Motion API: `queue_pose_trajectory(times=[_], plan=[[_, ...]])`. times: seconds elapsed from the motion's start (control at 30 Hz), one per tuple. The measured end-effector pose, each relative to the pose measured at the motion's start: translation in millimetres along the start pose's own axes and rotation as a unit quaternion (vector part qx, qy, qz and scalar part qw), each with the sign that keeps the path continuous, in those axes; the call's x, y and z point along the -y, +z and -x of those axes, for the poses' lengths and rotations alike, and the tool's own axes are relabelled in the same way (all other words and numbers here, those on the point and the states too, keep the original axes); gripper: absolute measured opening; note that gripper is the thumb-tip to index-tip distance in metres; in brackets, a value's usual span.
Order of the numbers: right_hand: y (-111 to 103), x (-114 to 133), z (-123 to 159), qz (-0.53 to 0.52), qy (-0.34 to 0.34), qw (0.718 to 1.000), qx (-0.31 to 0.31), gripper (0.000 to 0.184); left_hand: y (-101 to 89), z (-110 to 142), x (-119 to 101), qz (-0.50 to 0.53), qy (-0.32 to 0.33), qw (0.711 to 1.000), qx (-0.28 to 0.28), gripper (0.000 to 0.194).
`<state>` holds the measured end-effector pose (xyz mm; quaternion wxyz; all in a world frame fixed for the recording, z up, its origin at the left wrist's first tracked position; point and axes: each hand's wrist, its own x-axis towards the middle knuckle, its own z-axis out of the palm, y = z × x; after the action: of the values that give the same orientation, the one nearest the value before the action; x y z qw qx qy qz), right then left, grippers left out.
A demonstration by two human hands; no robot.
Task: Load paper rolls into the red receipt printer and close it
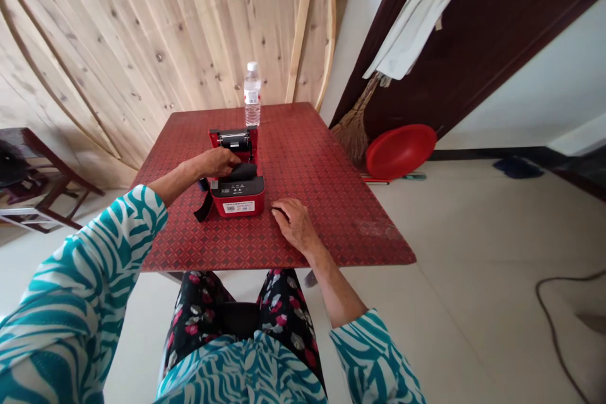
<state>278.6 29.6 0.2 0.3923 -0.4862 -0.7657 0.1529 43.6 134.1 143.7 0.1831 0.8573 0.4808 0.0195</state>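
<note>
A small red and black printer-like machine [240,192] stands on the table with its lid [234,139] raised, showing a dark roller inside. My left hand [220,163] reaches into it from the left, fingers bent and closed at the end of a black roll [243,172]; the fingertips are partly hidden. A black strip [204,207] hangs out at the machine's left side onto the tabletop. To the right of the machine, apart from it, my right hand [296,224] lies on the table, holding nothing visible, with its fingers loosely bent.
The red patterned table [331,202] carries a clear water bottle [252,95] behind the machine. Wooden boards [189,25] rise beyond the table. A straw broom [355,129] and red basin [402,151] are at right, a wooden chair [52,186] at left. A cable [552,322] lies on the floor.
</note>
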Motion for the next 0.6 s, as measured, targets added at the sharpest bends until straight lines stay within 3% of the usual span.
queue_pose_trajectory(times=[0.23, 0.43, 0.6], plan=[[-2, 2, 0, -0.004, 0.004, 1.0, 0.012, 0.018, 6.6, -23, -5, -0.107, -0.032, 0.994, -0.011, 0.028], [1, -2, 2, 0.005, -0.007, 1.0, -0.006, 0.018, 8.9, -21, -15, -0.059, -0.04, 0.997, 0.032, 0.028], [2, -3, 2, 0.009, -0.005, 1.0, -0.005, 0.018, 7.8, -16, -16, -0.002, -0.052, 0.998, 0.02, 0.035]])
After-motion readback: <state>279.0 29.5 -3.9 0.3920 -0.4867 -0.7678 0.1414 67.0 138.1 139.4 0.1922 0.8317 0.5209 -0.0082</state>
